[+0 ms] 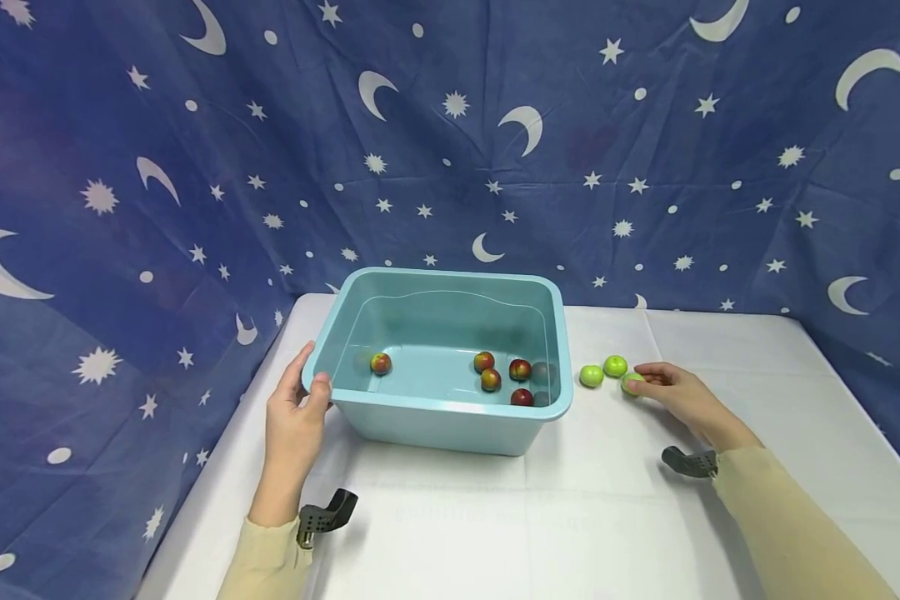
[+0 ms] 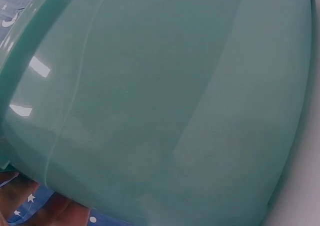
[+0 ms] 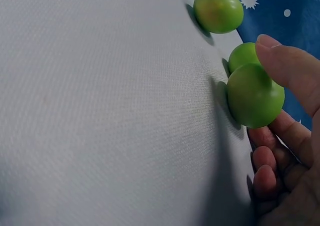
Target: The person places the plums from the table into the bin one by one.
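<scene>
A light blue plastic tub (image 1: 435, 425) stands on the white cloth, with several small red-and-yellow apples (image 1: 491, 380) loose on its floor. My left hand (image 1: 294, 425) grips the tub's near left corner, thumb over the rim and fingers outside. In the left wrist view the tub's wall (image 2: 150, 95) fills most of the picture. To the right of the tub, my right hand (image 1: 686, 404) pinches a small green apple (image 3: 255, 95) between thumb and fingers, close over the cloth. Two more green apples (image 1: 591, 376) lie just left of it.
White cloth (image 1: 450, 517) covers the table. Behind it and along the left side hangs a blue curtain (image 1: 435, 150) printed with moons and stars. Each wrist wears a black camera mount (image 1: 328, 512).
</scene>
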{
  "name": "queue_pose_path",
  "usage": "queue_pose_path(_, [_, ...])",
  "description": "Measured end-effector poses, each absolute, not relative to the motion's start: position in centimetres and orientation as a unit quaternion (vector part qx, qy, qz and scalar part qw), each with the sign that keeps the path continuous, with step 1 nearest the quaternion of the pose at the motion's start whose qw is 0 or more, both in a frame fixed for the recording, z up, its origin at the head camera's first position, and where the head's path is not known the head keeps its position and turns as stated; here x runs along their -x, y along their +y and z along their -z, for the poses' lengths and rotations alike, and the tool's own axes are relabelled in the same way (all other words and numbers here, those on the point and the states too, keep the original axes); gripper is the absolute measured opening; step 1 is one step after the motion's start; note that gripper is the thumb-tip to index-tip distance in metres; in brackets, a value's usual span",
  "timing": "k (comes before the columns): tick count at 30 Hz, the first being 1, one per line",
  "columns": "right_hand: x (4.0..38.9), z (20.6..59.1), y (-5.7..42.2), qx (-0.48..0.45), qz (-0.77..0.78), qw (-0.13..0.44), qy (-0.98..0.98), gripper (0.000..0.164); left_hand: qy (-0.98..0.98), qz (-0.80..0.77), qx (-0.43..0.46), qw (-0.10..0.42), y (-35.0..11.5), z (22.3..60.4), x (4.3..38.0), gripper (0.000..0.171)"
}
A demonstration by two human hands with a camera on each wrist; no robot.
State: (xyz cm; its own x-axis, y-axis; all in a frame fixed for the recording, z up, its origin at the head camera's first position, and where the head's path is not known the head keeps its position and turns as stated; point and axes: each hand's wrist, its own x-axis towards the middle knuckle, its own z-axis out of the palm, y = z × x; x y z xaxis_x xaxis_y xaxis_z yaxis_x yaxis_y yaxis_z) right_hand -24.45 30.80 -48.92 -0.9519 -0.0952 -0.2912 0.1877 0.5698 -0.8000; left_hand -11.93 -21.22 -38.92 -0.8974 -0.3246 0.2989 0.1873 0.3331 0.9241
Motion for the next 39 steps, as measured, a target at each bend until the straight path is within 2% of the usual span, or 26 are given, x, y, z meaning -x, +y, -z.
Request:
queue_pose_path(5, [24.5, 48.9, 30.5, -0.03, 0.458, 0.151, 0.876, 0.082, -0.787, 0.578, -0.045, 0.213, -21.4, 38.7, 11.8, 0.049])
queue_pose_path(14, [24.4, 49.1, 30.6, -0.032, 0.453, 0.15, 0.878, 0.077, -0.795, 0.583, -0.007, 0.166, -22.1, 38.5, 12.0, 0.052])
queue_pose_path(23, [24.4, 49.2, 30.6, -0.035, 0.455, 0.151, 0.877, 0.076, -0.804, 0.573, 0.016, 0.161, -23.8, 41.0, 13.1, 0.054])
queue_pose_path(33, [24.4, 49.1, 30.7, -0.036, 0.465, 0.151, 0.872, 0.077, -0.82, 0.552, 0.016, 0.151, -23.3, 39.6, 12.2, 0.057])
queue_pose_path(39, [24.4, 48.8, 30.7, -0.039, 0.477, 0.168, 0.862, 0.077, -0.814, 0.557, 0.01, 0.162, -23.7, 40.9, 12.7, 0.058])
